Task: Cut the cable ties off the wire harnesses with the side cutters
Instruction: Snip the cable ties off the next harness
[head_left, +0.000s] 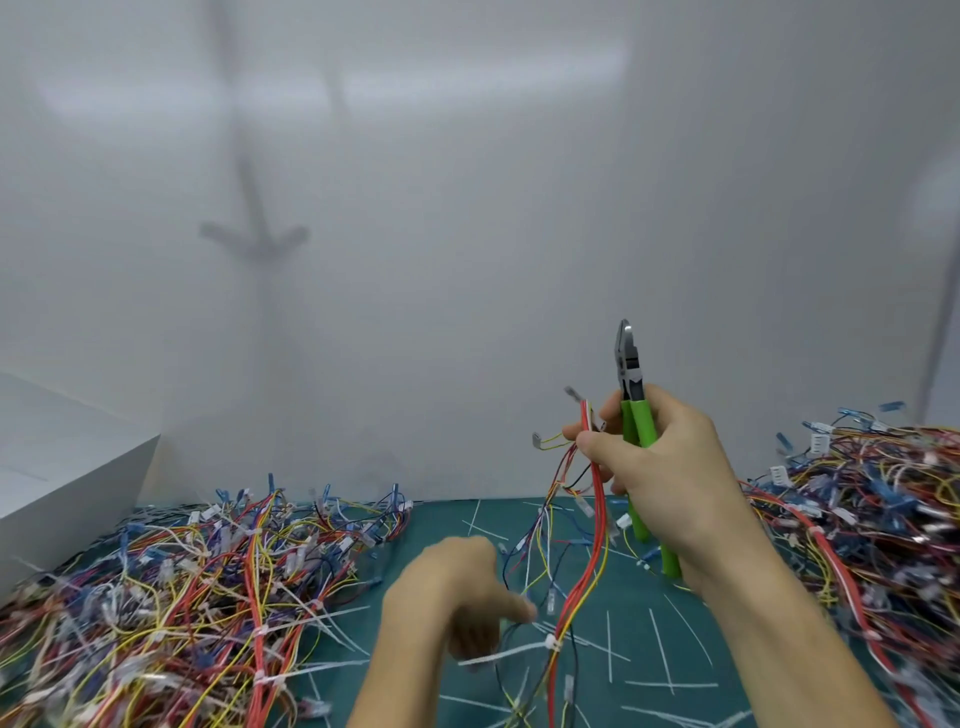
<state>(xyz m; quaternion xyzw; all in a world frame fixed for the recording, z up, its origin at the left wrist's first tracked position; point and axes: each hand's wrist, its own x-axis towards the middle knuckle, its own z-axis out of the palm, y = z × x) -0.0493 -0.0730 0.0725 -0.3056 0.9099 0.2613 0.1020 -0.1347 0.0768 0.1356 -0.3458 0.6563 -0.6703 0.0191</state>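
**Well, one tie waits low on the lifted harness**

A white cable tie (551, 644) cinches the wire harness (602, 499) near its lower end, just above the green mat (727, 670). The right hand (670, 467) pinches the harness top between thumb and forefinger while its other fingers wrap the green handles of the side cutters (631, 374), nose pointing up. The left hand (447, 597) is blurred beside the tie; whether it pinches any wire I cannot tell.

To do this well, I'd let the left hand steady the bundle by the tie, free the cutters, and nip only the strap, clear of the insulation.

Harness piles lie to the left (182, 597) and right (883, 493), with cut strips (661, 649) on the mat. A white box (67, 467) sits far left; its contents are hidden.
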